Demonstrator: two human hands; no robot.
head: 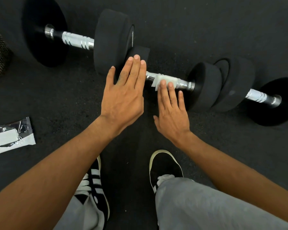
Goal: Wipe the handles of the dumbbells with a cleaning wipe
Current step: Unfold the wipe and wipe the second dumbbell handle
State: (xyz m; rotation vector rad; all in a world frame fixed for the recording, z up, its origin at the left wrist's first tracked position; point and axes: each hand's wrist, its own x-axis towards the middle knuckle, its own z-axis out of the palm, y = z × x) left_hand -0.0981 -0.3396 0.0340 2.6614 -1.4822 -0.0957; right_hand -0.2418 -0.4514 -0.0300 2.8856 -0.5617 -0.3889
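Dumbbells lie in a loose row on dark rubber floor (206, 22). Middle dumbbell (204, 85) carries the work: its chrome handle (184, 84) runs between two black weight heads, and a white cleaning wipe (163, 80) is draped over the handle's centre section.

Right hand (172, 113) is flat, fingers extended and close together, not curled around the bar. Two fingertips (163, 83) press on the near edge of the wipe; bare chrome shows on both sides of the wipe.

Left hand (123, 97) is also flat and spread, holding nothing. It rests palm-down against the left weight head (140, 51) of the middle dumbbell, covering most of it. The two hands are apart, with a narrow strip of floor between them.

Large dumbbell (73, 39) lies at upper left, its right head just beside the left hand's fingertips. A third dumbbell (259, 97) lies at right, its near head touching or nearly touching the middle dumbbell's right head.

Wipe packet (10, 136) lies on the floor at the left edge, well apart from the hands. Two black shoes (165, 166) stand near the lower centre. Floor between shoes and handle is open.
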